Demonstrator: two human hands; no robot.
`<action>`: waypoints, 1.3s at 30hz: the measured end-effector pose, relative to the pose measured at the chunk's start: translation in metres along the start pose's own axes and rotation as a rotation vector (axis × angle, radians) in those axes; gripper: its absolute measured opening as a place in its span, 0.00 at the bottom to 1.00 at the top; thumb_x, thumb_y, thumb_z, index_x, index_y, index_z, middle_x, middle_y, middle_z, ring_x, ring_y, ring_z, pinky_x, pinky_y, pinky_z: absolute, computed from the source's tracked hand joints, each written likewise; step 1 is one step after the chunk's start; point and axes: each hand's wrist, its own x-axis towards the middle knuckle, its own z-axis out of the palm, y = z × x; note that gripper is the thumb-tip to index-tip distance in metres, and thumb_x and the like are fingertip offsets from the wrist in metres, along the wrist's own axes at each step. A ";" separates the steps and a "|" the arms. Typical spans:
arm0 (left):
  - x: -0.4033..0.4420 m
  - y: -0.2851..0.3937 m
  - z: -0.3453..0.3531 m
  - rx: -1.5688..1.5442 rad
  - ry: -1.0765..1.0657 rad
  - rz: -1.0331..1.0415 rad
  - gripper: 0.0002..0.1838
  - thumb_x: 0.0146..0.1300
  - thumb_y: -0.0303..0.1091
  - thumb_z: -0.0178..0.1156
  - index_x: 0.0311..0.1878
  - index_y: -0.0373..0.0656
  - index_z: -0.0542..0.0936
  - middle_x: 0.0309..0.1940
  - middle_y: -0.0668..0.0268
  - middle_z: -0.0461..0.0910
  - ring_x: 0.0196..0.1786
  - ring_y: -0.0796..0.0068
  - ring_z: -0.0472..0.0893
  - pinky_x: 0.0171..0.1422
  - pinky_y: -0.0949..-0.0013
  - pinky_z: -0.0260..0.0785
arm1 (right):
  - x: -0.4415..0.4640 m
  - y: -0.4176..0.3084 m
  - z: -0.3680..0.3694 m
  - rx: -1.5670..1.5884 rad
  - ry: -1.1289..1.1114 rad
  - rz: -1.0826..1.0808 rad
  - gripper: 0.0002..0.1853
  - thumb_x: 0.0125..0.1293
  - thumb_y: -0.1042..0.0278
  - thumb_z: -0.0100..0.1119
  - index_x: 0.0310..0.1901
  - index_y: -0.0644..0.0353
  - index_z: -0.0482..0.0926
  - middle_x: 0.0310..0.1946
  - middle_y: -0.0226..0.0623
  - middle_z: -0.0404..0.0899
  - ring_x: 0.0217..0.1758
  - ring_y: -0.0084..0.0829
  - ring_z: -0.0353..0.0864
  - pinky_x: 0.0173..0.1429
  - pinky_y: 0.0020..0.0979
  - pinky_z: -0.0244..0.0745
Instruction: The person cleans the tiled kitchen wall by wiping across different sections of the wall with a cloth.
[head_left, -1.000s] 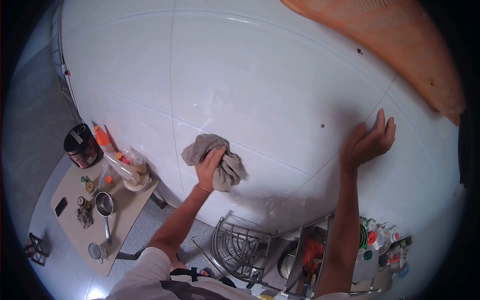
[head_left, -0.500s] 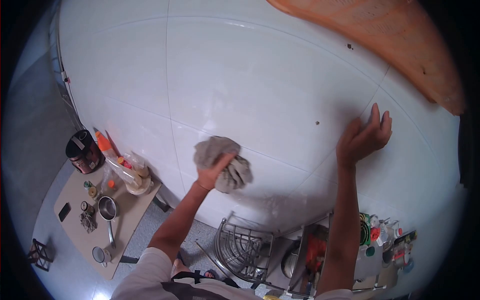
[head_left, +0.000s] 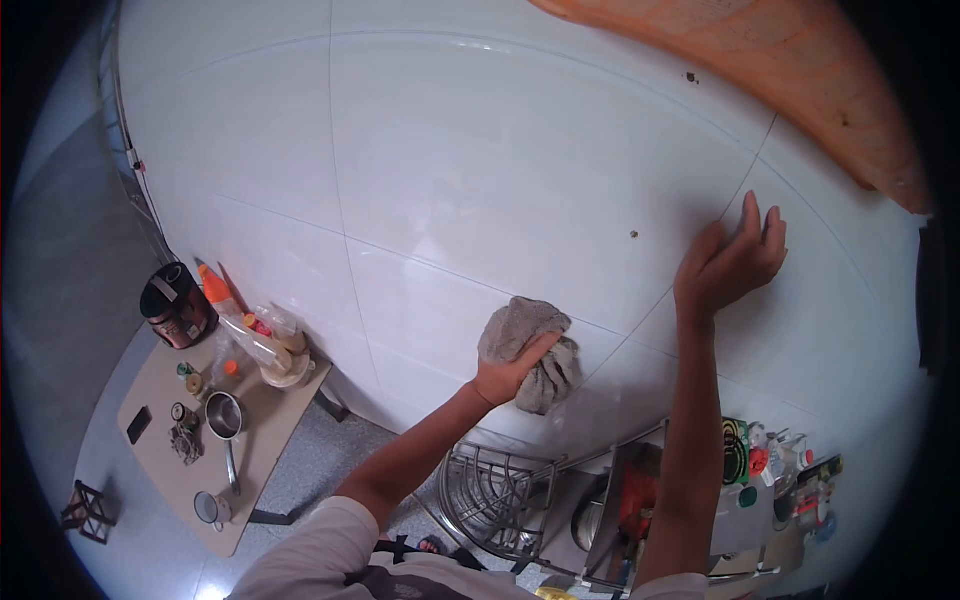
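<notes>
A crumpled grey-brown cloth is pressed against the white tiled wall. Wrapped over it is my left hand, with the thumb lying across the bunched fabric. To the right, my right hand is raised beside the wall with its fingers apart and nothing in it. Whether its edge touches the tiles I cannot tell. A small dark spot marks the wall between the two hands.
Below stand a metal wire rack and a shelf crowded with bottles. At lower left a beige table bears a saucepan, a mug, a phone and jars. An orange panel hangs at upper right.
My left hand has slid the cloth to the right and slightly down along the wall. My right hand stays nearly where it was. The view has shifted a little.
</notes>
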 end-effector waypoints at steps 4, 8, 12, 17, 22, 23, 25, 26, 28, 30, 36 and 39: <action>-0.001 -0.031 -0.024 0.047 0.001 0.074 0.21 0.52 0.30 0.60 0.52 0.52 0.82 0.49 0.62 0.81 0.53 0.58 0.79 0.61 0.55 0.67 | 0.001 0.003 -0.001 0.002 -0.001 -0.020 0.22 0.64 0.64 0.50 0.60 0.58 0.70 0.60 0.53 0.63 0.65 0.51 0.60 0.68 0.54 0.50; -0.009 -0.066 -0.068 0.074 0.111 -0.075 0.21 0.51 0.28 0.62 0.52 0.48 0.82 0.49 0.60 0.81 0.51 0.56 0.80 0.61 0.57 0.68 | 0.002 0.002 -0.001 0.010 0.015 -0.045 0.22 0.64 0.64 0.50 0.60 0.59 0.70 0.59 0.52 0.64 0.63 0.51 0.62 0.66 0.54 0.52; -0.016 -0.062 -0.060 0.211 0.270 -0.165 0.21 0.53 0.31 0.62 0.53 0.41 0.80 0.47 0.56 0.81 0.49 0.56 0.81 0.57 0.61 0.71 | 0.002 0.000 0.001 -0.026 0.020 -0.040 0.22 0.64 0.65 0.50 0.60 0.59 0.70 0.59 0.53 0.64 0.62 0.50 0.62 0.66 0.54 0.52; -0.022 -0.026 -0.006 -0.004 0.088 -0.080 0.22 0.54 0.28 0.59 0.55 0.45 0.81 0.47 0.60 0.82 0.53 0.58 0.80 0.62 0.57 0.69 | 0.001 -0.002 0.000 -0.010 0.022 -0.015 0.22 0.64 0.66 0.50 0.59 0.59 0.70 0.60 0.52 0.63 0.64 0.50 0.61 0.68 0.54 0.50; 0.008 -0.009 -0.017 0.053 0.022 -0.010 0.21 0.54 0.31 0.61 0.53 0.54 0.82 0.49 0.62 0.81 0.51 0.58 0.80 0.59 0.59 0.69 | 0.000 0.000 -0.003 -0.006 0.006 -0.006 0.22 0.63 0.69 0.50 0.60 0.59 0.70 0.60 0.51 0.64 0.65 0.49 0.61 0.68 0.51 0.51; 0.009 -0.017 -0.024 0.051 0.025 -0.011 0.21 0.54 0.31 0.61 0.53 0.54 0.82 0.49 0.62 0.81 0.51 0.58 0.80 0.59 0.59 0.69 | 0.000 0.000 -0.002 0.011 -0.008 -0.006 0.22 0.63 0.66 0.50 0.60 0.59 0.70 0.60 0.52 0.64 0.65 0.50 0.60 0.68 0.54 0.50; 0.008 -0.041 -0.050 0.108 -0.061 0.116 0.21 0.52 0.32 0.61 0.52 0.53 0.83 0.49 0.62 0.81 0.51 0.58 0.80 0.59 0.58 0.68 | 0.000 0.003 -0.001 0.023 -0.014 -0.011 0.22 0.64 0.66 0.50 0.60 0.59 0.70 0.60 0.52 0.64 0.65 0.50 0.60 0.68 0.54 0.50; 0.011 -0.052 -0.064 0.120 -0.049 0.127 0.20 0.53 0.31 0.62 0.51 0.54 0.83 0.49 0.62 0.81 0.52 0.59 0.80 0.60 0.60 0.68 | 0.000 0.003 0.001 0.027 -0.015 -0.007 0.22 0.64 0.66 0.50 0.60 0.59 0.70 0.61 0.51 0.63 0.65 0.50 0.60 0.69 0.54 0.50; 0.006 -0.076 -0.092 0.181 -0.015 0.114 0.20 0.53 0.30 0.62 0.52 0.52 0.83 0.49 0.61 0.81 0.52 0.60 0.80 0.59 0.60 0.69 | -0.001 0.002 0.002 0.012 0.002 -0.005 0.22 0.64 0.66 0.50 0.60 0.59 0.70 0.61 0.51 0.63 0.66 0.50 0.59 0.69 0.54 0.50; -0.001 -0.091 -0.099 0.233 0.014 0.095 0.20 0.54 0.30 0.62 0.52 0.51 0.82 0.49 0.60 0.81 0.51 0.60 0.81 0.59 0.60 0.70 | -0.001 0.002 0.002 -0.008 0.009 -0.005 0.22 0.64 0.66 0.50 0.60 0.58 0.70 0.61 0.51 0.63 0.66 0.50 0.59 0.69 0.54 0.49; -0.025 -0.063 -0.054 0.001 0.150 -0.182 0.22 0.55 0.28 0.62 0.55 0.44 0.80 0.50 0.57 0.81 0.53 0.56 0.80 0.63 0.60 0.69 | 0.000 -0.002 0.000 -0.016 0.005 0.006 0.22 0.64 0.66 0.49 0.60 0.58 0.70 0.61 0.50 0.63 0.67 0.50 0.59 0.70 0.55 0.48; -0.013 -0.031 -0.036 0.073 0.064 -0.079 0.23 0.52 0.29 0.62 0.55 0.45 0.80 0.48 0.59 0.81 0.54 0.56 0.78 0.62 0.56 0.66 | -0.001 -0.001 0.001 -0.011 0.008 0.003 0.22 0.64 0.66 0.50 0.60 0.58 0.70 0.61 0.51 0.63 0.67 0.50 0.59 0.70 0.55 0.48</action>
